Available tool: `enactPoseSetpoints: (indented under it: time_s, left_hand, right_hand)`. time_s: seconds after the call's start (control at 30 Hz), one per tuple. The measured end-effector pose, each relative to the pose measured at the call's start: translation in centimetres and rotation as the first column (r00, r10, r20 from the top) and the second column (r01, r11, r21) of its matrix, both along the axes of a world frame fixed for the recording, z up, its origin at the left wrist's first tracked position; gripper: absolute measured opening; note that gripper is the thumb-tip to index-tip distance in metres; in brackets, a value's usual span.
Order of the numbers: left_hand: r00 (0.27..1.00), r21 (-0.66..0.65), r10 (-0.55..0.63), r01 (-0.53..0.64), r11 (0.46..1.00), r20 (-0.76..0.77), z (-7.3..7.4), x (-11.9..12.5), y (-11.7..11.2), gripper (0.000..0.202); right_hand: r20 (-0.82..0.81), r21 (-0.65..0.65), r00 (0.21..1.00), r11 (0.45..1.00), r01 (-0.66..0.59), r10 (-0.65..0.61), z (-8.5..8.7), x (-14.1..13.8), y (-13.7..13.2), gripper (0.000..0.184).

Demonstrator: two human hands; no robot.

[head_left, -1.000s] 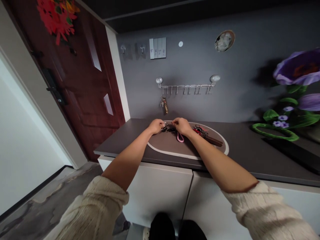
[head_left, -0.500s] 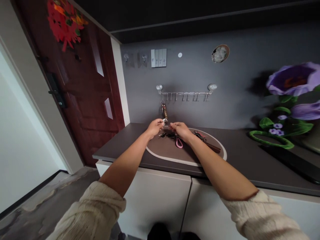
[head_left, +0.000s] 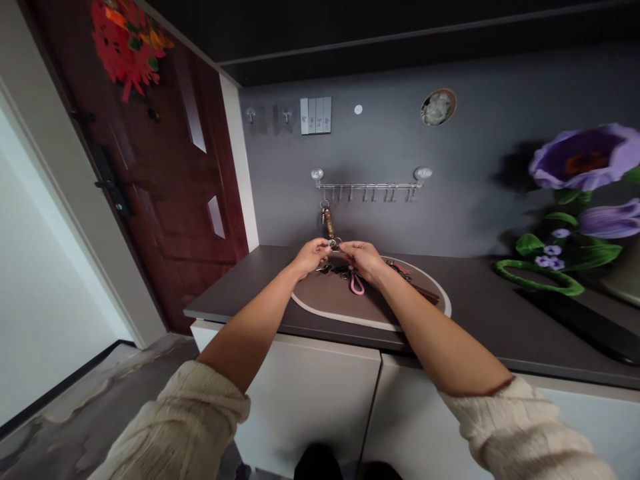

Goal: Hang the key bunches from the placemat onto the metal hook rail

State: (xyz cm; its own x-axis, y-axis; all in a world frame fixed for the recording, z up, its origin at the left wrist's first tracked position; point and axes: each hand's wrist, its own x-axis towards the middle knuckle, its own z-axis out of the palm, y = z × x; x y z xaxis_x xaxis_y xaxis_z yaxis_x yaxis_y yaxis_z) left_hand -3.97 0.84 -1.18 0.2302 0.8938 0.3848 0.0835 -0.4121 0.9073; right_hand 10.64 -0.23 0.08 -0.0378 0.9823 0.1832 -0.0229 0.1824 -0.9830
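Observation:
My left hand (head_left: 311,255) and my right hand (head_left: 363,257) meet over an oval brown mat (head_left: 330,300) on the dark countertop (head_left: 480,300). Both pinch a small metal key ring (head_left: 333,244) held between them, just above the mat. A bunch of dark keys (head_left: 334,269) and a pink loop strap (head_left: 357,285) lie on the mat below my hands. Another key bunch with a red tag and brown strap (head_left: 413,283) lies to the right of my right wrist. One key bunch (head_left: 327,219) hangs from the left hook of a chrome hook rail (head_left: 369,186) on the grey wall.
A dark red door (head_left: 165,167) with a black handle stands to the left. Purple artificial flowers (head_left: 583,200) with green leaves rest on the counter at the right. White cabinet doors (head_left: 310,393) sit under the counter. Wall switches (head_left: 315,115) are above the rail.
My hands lifted the key ring slightly off the mat and drew closer together. The view tilted a little, bringing the wall rail lower in the picture.

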Motion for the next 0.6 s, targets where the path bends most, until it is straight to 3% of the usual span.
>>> enactPoseSetpoints:
  time_s: [0.3,0.6]
  left_hand:
    - [0.999,0.004,-0.036,0.036,0.999,-0.002,-0.48,0.13,0.22,0.019]
    - [0.983,0.178,0.075,-0.044,0.983,-0.168,-0.46,0.12,0.06,0.019]
  right_hand:
    - [-0.049,0.089,0.998,0.995,0.04,-0.036,-0.16,0.02,0.2,0.015]
    - [0.037,0.234,0.999,0.972,0.025,-0.035,0.01,-0.02,-0.07,0.024]
